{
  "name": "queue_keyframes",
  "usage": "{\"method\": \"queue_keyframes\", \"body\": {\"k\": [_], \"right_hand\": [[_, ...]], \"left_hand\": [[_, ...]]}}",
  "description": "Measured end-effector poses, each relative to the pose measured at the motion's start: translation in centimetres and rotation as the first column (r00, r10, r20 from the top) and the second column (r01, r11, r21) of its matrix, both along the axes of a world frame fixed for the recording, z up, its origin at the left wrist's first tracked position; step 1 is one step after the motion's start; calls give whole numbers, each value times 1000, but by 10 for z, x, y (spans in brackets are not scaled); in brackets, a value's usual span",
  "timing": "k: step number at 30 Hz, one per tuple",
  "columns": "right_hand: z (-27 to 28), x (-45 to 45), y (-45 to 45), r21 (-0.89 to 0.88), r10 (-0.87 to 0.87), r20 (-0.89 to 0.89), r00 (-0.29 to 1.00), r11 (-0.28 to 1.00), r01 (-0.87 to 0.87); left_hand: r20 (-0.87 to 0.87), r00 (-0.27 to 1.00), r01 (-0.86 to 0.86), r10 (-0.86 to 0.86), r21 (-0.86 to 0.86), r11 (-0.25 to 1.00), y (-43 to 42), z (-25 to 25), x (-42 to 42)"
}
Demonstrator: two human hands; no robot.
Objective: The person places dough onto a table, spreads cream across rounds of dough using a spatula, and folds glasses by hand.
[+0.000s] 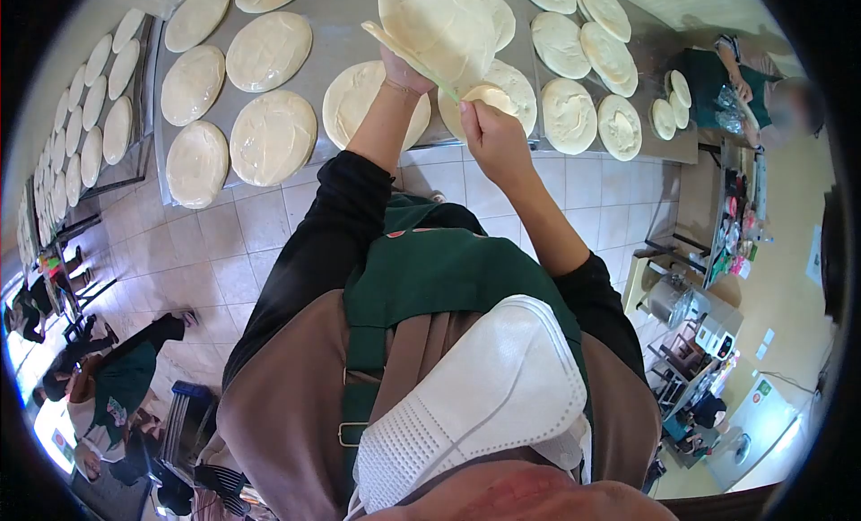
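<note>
A round of pale dough (435, 32), its top smeared with a cream-coloured spread, is tilted up above the metal table. My left hand (405, 74) holds it from below, the fingers mostly hidden behind its near edge. In my right hand (495, 137) is the end of a thin pale green spatula (444, 83), pinched between thumb and fingers against the round's near side; its far end is hard to make out. Under my hands lie another dough round (354, 104) and one with a thicker patch of spread (516, 95).
More coated rounds lie on the metal table (327, 32), left and right. A side table at far left carries several rounds (118, 126). At the right, a person (753, 91) stands by the table's end. People in green aprons (130, 369) are at lower left.
</note>
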State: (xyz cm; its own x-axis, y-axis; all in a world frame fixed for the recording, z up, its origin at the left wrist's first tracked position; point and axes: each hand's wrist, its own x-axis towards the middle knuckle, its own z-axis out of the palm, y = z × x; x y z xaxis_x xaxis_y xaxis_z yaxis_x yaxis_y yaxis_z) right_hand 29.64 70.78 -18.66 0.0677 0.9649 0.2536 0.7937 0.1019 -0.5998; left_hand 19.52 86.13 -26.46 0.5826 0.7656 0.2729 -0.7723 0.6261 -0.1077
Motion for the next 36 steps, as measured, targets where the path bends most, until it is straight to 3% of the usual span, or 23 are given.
{"method": "queue_keyframes", "body": {"k": [1,3,4,5,6,7,8,9,10,11,12,16,19,22,27,29,32,34,36], "right_hand": [[2,4,1,14,-9,1,1000,1000,9],[5,14,5,29,-20,3,1000,999,20],[7,23,11,24,-91,32,995,996,91],[7,28,16,19,-163,61,985,987,162],[8,30,18,49,-181,60,982,983,178],[5,28,15,51,-188,59,980,981,185],[1,24,11,60,-161,104,981,986,155],[-2,21,6,66,-133,150,980,990,124],[4,14,-2,97,-102,144,984,991,89],[8,13,-9,98,-108,144,984,991,94],[11,13,-15,77,-70,130,989,995,60],[18,33,-19,58,-82,108,991,995,76],[24,55,-18,32,-248,124,961,969,246],[8,58,-40,52,-224,176,958,975,218],[13,56,-86,32,-105,143,984,994,101],[13,68,-93,76,-142,110,984,988,134],[28,96,-92,111,-364,-15,931,925,364],[24,117,-90,135,-435,55,899,895,425],[22,125,-101,121,-494,126,860,868,481]], "left_hand": [[0,1000,2,-2,1,1000,-2,6,1],[-424,892,-176,158,-2,984,-9,25,2],[-422,893,-173,157,0,985,-6,21,3],[-174,984,-28,24,-21,999,-1,13,3],[84,989,119,-118,-5,993,1,5,4],[84,989,126,-125,-4,992,-3,13,9],[-232,973,9,-6,10,1000,-10,29,16],[-520,846,-101,118,61,993,-14,38,21],[-519,847,-95,115,64,993,-13,32,23],[-237,971,24,-6,74,997,-12,20,24],[63,988,135,-143,119,984,-9,8,25],[-80,992,106,-100,85,991,-7,1,30],[56,958,281,-282,20,959,-8,4,38],[131,927,350,-352,38,936,-13,18,54],[-73,979,200,-191,145,969,-9,21,77],[-59,975,221,-215,125,967,-14,20,81],[-27,966,260,-259,89,961,-27,23,94],[282,841,447,-461,118,887,-36,32,112],[191,854,476,-484,88,875,-43,34,132]]}}
